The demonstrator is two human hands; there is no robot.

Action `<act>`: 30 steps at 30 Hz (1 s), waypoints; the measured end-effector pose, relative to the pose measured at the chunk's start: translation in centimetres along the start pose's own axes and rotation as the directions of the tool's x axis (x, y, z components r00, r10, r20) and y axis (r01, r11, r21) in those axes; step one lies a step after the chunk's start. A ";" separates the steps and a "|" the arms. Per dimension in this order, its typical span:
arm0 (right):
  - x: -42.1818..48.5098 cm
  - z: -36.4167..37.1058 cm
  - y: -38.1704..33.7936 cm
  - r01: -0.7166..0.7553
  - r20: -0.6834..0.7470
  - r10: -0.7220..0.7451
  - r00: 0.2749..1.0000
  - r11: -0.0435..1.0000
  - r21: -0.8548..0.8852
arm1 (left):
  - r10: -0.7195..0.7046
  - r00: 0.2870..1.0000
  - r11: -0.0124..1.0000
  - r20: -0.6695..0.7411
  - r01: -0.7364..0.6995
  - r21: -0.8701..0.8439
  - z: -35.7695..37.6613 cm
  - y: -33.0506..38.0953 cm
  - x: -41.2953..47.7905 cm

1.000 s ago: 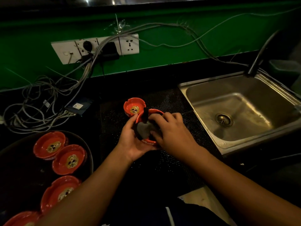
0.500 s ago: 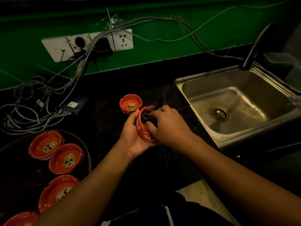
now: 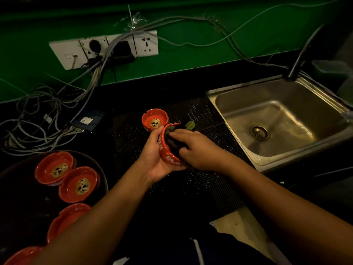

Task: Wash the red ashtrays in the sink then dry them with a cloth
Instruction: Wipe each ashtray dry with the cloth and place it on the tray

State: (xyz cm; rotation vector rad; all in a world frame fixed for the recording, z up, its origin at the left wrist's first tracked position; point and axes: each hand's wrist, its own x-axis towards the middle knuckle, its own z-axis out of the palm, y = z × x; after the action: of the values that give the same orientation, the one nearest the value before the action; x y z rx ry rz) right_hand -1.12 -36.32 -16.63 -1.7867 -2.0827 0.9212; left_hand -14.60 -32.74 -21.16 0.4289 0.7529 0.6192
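While your left hand cups the red ashtray tipped on its side, fingers wrapped under its wall and thumb at the upper rim, your right hand curls round a dark cloth and presses it into the bowl. You hold the ashtray above the black mat, just in front of a second ashtray standing upright there. More red ashtrays sit on the dark tray at your left; the sink lies to your right.

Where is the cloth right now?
In the head view, the cloth is held by the right hand inside the ashtray that the left hand grips, just left of the sink.
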 end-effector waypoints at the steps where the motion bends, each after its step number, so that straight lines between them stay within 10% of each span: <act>1: 0.0 -0.3 -0.2 0.015 0.022 -0.016 1.000 0.998 0.067 | 0.005 1.000 1.000 -0.003 -0.005 0.012 0.0 0.1 0.0; 10: -1.3 -2.8 -1.4 -0.077 0.320 0.120 0.940 0.986 -0.145 | -0.026 0.999 0.991 -0.028 0.029 0.130 -0.3 0.1 0.4; 17: -1.1 -2.2 -0.9 -0.125 0.150 0.214 0.965 0.883 -0.452 | -0.034 0.999 0.994 -0.020 0.036 0.101 0.2 -0.3 0.4; 23: -0.8 -2.6 -0.1 0.034 0.117 -0.018 0.993 0.990 -0.135 | -0.091 0.995 0.992 0.030 0.088 0.095 0.3 0.5 0.1; 30: -0.6 -2.3 -1.1 -0.095 0.070 0.130 0.989 0.923 -0.373 | -0.022 0.999 0.989 -0.038 0.027 0.144 0.3 0.6 -0.1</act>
State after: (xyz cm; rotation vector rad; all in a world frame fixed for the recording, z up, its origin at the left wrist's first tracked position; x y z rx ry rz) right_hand -0.51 -36.29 -14.06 -2.1012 -2.3608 0.6820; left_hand -14.61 -32.43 -20.58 0.5418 0.8393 0.5525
